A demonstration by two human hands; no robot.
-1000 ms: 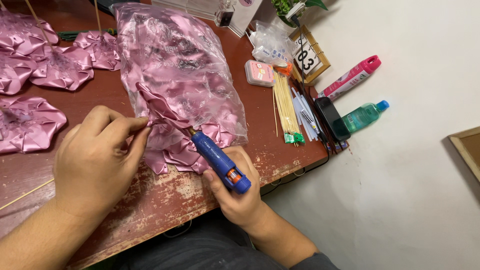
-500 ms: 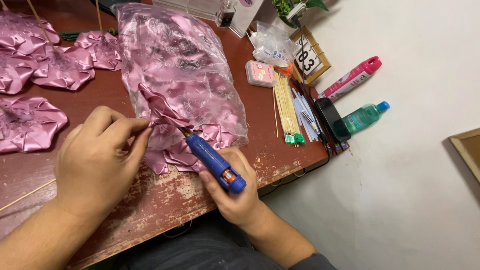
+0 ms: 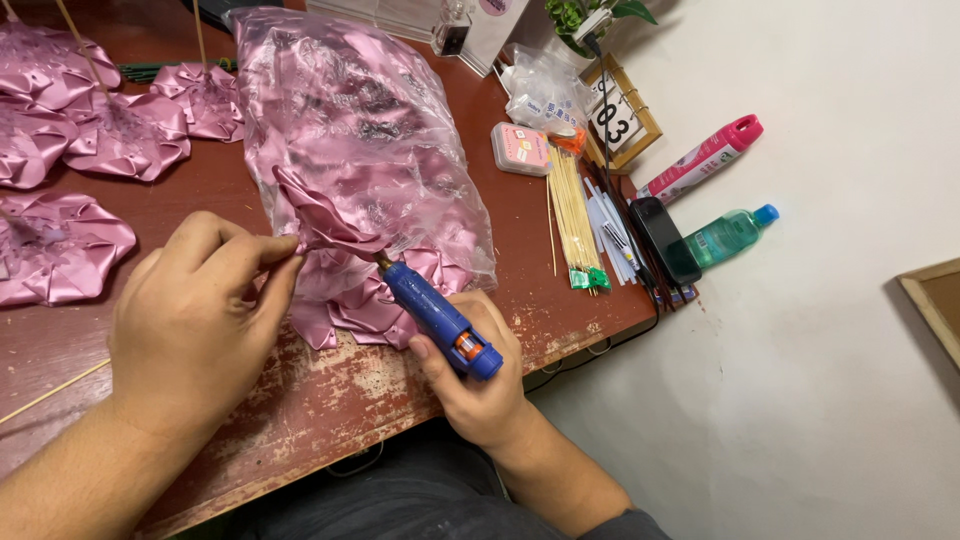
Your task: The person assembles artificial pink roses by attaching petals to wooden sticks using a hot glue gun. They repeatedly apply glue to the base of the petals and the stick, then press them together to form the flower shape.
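My left hand (image 3: 195,315) pinches a folded pink satin ribbon flower (image 3: 325,215) between thumb and fingers above the table's front edge. My right hand (image 3: 480,375) grips a blue glue gun (image 3: 435,318); its nozzle tip touches the lower right side of that pink flower. More pink ribbon petals (image 3: 355,300) lie on the table just under the flower. Directly behind them sits a clear plastic bag (image 3: 360,130) stuffed with pink ribbon pieces.
Finished pink ribbon flowers (image 3: 60,250) lie at the left on the worn red table (image 3: 330,390). At the right are wooden sticks (image 3: 572,215), a small pink box (image 3: 522,148), a black phone (image 3: 665,238), a pink tube (image 3: 700,160), a green bottle (image 3: 728,235) and a framed card (image 3: 622,120).
The glue gun's nozzle stays at the flower while my right hand shifts the gun slightly. My left hand keeps its pinch on the flower.
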